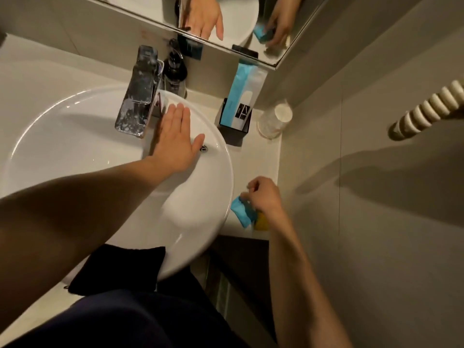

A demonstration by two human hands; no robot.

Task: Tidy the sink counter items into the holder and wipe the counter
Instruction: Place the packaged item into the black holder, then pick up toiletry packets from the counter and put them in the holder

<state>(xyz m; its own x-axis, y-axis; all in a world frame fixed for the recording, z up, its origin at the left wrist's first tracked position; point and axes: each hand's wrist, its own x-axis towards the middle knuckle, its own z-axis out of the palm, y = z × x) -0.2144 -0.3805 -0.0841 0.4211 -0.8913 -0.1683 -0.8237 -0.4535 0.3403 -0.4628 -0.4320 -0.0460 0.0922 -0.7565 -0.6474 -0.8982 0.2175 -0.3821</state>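
Leaning over the basin (75, 136), the person lays the left hand (179, 139) flat on its rim beside the faucet (139, 96), fingers straight and together, probably for support. The right hand (263, 197) pinches a small blue packet (242, 213) at the counter's (253, 162) front right edge, likely to lift it. The black holder (234, 121), already carrying a long blue-and-white packet (242, 96), stands near the back right corner beside a plastic-wrapped cup (275, 120).
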